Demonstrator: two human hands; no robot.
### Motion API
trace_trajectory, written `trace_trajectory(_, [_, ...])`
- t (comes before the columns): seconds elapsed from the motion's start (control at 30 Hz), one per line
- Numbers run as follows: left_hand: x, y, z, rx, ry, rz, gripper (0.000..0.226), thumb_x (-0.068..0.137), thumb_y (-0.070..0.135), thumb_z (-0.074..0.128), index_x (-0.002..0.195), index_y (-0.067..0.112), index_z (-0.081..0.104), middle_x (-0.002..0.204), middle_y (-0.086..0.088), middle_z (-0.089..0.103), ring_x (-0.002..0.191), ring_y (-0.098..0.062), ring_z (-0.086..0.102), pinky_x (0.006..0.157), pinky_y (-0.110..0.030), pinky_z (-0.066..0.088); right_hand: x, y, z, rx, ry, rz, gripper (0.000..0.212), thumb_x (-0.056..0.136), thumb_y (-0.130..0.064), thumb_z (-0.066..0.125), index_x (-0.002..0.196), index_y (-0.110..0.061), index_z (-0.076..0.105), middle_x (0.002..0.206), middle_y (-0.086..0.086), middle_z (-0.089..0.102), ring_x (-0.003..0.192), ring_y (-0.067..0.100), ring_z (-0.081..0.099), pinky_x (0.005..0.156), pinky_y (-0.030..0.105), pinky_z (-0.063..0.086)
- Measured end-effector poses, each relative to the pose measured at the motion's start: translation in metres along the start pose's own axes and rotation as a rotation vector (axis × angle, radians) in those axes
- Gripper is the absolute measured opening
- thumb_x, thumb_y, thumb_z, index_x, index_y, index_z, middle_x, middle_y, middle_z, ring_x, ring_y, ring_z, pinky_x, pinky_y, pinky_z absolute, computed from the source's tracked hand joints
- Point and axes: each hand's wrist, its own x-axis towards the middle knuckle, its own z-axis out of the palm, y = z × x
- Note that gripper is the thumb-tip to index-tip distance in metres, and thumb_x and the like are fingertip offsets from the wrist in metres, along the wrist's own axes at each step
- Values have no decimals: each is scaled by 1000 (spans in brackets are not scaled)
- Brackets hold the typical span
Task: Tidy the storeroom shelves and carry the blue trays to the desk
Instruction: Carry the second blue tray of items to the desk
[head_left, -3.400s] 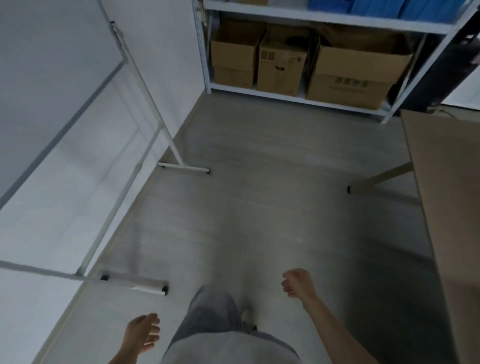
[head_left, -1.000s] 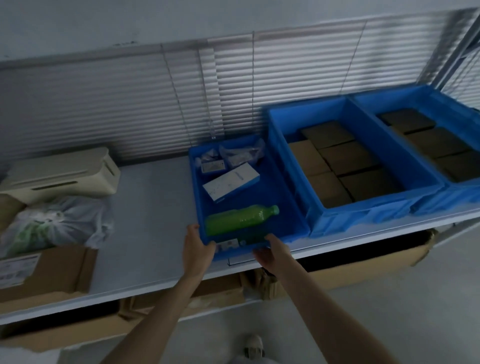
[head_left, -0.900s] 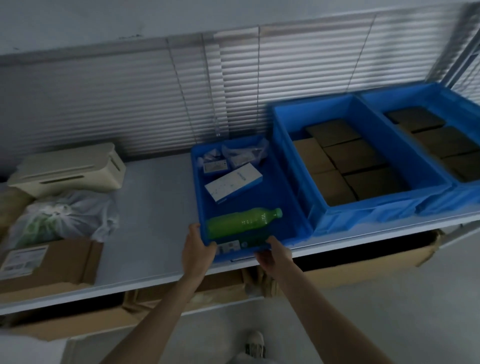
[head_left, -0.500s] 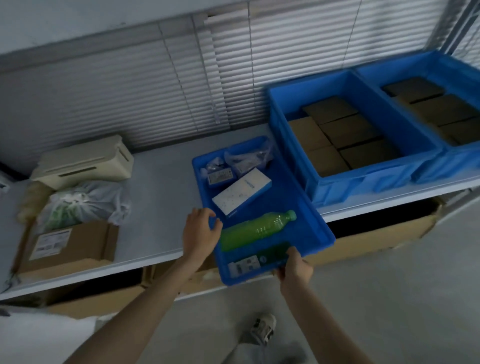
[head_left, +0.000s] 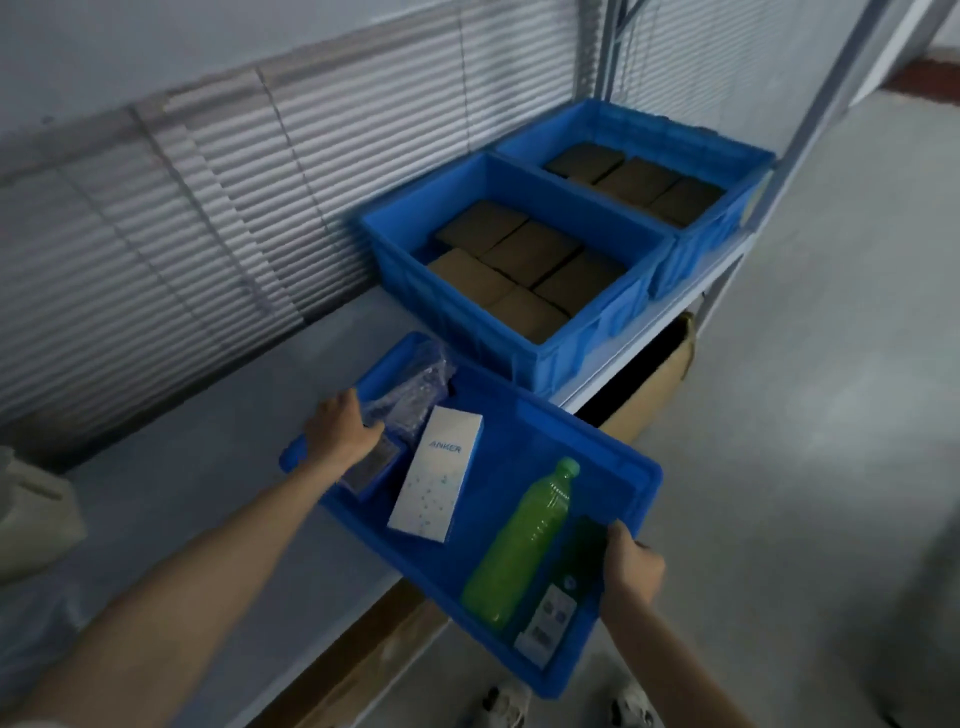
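Note:
A shallow blue tray (head_left: 545, 431) hangs half off the front edge of the grey shelf (head_left: 197, 457), turned at an angle. It holds a green bottle (head_left: 519, 540), a white Anker box (head_left: 436, 478), a small dark carton (head_left: 566, 587) and clear plastic bags (head_left: 415, 389). My left hand (head_left: 340, 431) grips the tray's far left rim. My right hand (head_left: 631, 566) grips its near right rim. Two deeper blue crates, one (head_left: 597, 322) beside the other (head_left: 727, 218), stand on the shelf to the right, filled with brown boxes.
Closed window blinds (head_left: 234, 208) run behind the shelf. A metal shelf upright (head_left: 826, 104) rises at the right end. Cardboard boxes (head_left: 654, 384) sit on the level below. A cream object (head_left: 31, 514) lies at the far left. Grey floor (head_left: 831, 415) spreads to the right.
I walked up to the shelf and took the tray in both hands. Since then it has slid out over the shelf edge and swung right; my left hand shifted to the far rim.

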Motion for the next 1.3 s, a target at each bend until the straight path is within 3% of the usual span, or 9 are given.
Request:
trace_trajectory(0.07, [20, -3, 1, -21, -88, 3, 72, 92, 48, 57, 146, 7, 33, 149, -17, 43, 129, -37, 48, 102, -48, 45, -1, 2, 2, -6, 39, -37, 31, 76, -31, 64, 71, 0, 61, 70, 15, 61, 61, 26, 58, 51, 34, 45])
trace_trajectory(0.33, [41, -12, 3, -216, -187, -85, 75, 93, 56, 50, 147, 5, 40, 144, -17, 52, 122, -37, 56, 97, -43, 49, -4, 3, -25, -48, 85, -92, 28, 78, -29, 65, 73, -2, 65, 71, 15, 65, 64, 29, 62, 56, 37, 48])
trace_trajectory(0.43, [16, -12, 23, -334, -202, -32, 56, 93, 56, 50, 105, 3, 65, 99, -16, 68, 92, -36, 66, 70, -38, 48, 0, 6, -71, -71, 97, -107, 31, 79, -28, 66, 78, 2, 67, 73, 19, 64, 67, 32, 63, 59, 41, 50])
trace_trajectory(0.53, [-25, 13, 49, -517, -193, 16, 51, 93, 50, 55, 62, 11, 49, 58, -5, 51, 58, -25, 53, 52, -32, 34, 2, 12, -133, -69, 119, -92, 28, 77, -26, 68, 78, 2, 67, 74, 18, 64, 68, 33, 65, 59, 39, 49])
trace_trajectory(0.7, [-94, 109, 78, -591, -304, 151, 53, 94, 43, 60, 59, 13, 32, 55, -4, 33, 51, -20, 35, 52, -33, 27, -13, 38, -257, 42, 254, -51, 20, 73, -21, 69, 78, -1, 67, 72, 16, 62, 67, 29, 63, 60, 37, 48])
trace_trajectory(0.83, [-165, 217, 98, -566, -445, 306, 52, 93, 44, 61, 69, -2, 54, 64, -20, 52, 60, -31, 53, 58, -36, 35, -35, 79, -375, 163, 417, -22, 17, 70, -22, 68, 70, -6, 62, 63, 10, 60, 55, 22, 59, 49, 30, 44])
trace_trajectory(0.93, [-240, 305, 118, -554, -525, 443, 49, 93, 43, 63, 65, 4, 51, 61, -14, 49, 57, -26, 51, 56, -36, 34, -55, 118, -471, 251, 549, -4, 19, 71, -23, 70, 73, -5, 63, 61, 9, 59, 50, 20, 58, 42, 26, 42])
trace_trajectory(1.13, [-421, 455, 151, -548, -738, 667, 40, 92, 33, 68, 67, 9, 48, 66, -9, 42, 62, -20, 41, 59, -34, 31, -117, 187, -664, 393, 756, -93, 30, 84, -31, 69, 72, -8, 55, 64, 7, 53, 58, 21, 53, 55, 32, 41])
trace_trajectory(1.3, [-561, 563, 161, -500, -1010, 773, 35, 92, 27, 69, 85, -7, 67, 76, -19, 74, 66, -32, 71, 59, -38, 58, -180, 245, -797, 419, 939, -193, 34, 94, -29, 65, 85, 3, 57, 73, 7, 55, 66, 18, 50, 60, 33, 41])
